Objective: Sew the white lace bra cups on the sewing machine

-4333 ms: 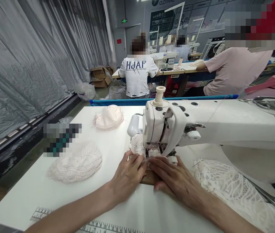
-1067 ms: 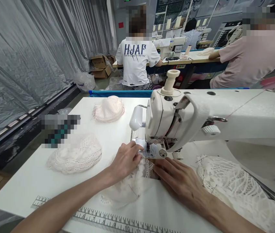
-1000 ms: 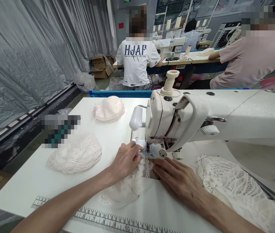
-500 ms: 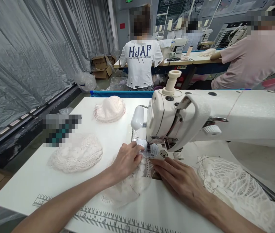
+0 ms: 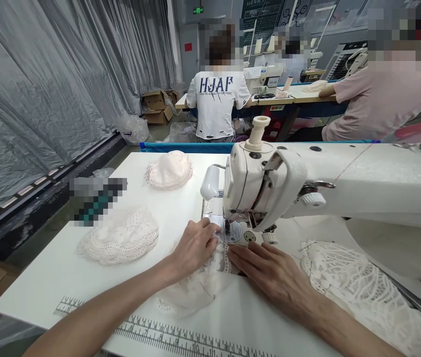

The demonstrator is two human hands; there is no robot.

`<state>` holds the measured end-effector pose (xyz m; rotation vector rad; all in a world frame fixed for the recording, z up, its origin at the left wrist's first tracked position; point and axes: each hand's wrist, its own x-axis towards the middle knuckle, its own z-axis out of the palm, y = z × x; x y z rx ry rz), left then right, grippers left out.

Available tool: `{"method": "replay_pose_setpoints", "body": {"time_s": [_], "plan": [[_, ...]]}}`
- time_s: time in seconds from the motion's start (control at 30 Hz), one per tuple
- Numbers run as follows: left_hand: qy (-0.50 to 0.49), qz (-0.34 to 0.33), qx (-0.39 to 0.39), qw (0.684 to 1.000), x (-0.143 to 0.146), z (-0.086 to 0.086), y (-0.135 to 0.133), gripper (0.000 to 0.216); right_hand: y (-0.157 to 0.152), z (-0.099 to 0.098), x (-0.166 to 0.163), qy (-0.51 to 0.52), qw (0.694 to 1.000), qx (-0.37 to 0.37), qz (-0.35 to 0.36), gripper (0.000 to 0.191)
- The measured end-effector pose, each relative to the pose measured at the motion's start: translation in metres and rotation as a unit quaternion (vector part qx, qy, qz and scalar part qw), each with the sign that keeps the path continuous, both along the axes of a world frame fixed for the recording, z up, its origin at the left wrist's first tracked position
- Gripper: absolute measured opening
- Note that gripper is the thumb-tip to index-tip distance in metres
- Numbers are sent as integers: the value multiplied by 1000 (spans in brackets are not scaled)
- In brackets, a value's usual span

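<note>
Lace [image 5: 190, 293] is lying just nearside of the presser foot [image 5: 227, 228]; the left hand [image 5: 195, 248] is curling over it, grip unclear, the right hand [image 5: 272, 272] lying unclenched at its edge.

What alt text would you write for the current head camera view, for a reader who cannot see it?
A person's left hand and right hand touch pale lace fabric at a white sewing machine. More lace pieces lie on both sides of the white table, and people sit at another table beyond.
</note>
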<state>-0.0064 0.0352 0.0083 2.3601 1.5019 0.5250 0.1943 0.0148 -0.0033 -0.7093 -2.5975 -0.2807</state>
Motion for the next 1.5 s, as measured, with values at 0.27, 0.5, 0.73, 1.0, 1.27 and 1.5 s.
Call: {"method": "replay_pose_setpoints", "body": {"time_s": [0.27,0.5,0.73,1.0,1.27,1.5], "plan": [[69,-13,98,993,-3,11,3,29,-4,8,-8,28,999,35,-19,33],[129,-99,141,977,5,11,-34,24,-7,3,-10,40,998,35,-37,33],[163,-85,112,977,4,15,-14,21,-6,2,-12,34,998,22,-56,31],[118,-168,94,974,-4,21,18,29,-2,0,-13,42,996,2,-73,27],[101,-189,91,972,-9,14,27,25,0,-5,-12,31,996,-1,-83,30],[119,-181,104,971,-7,15,16,32,-1,-4,-10,35,997,20,-68,30]]}}
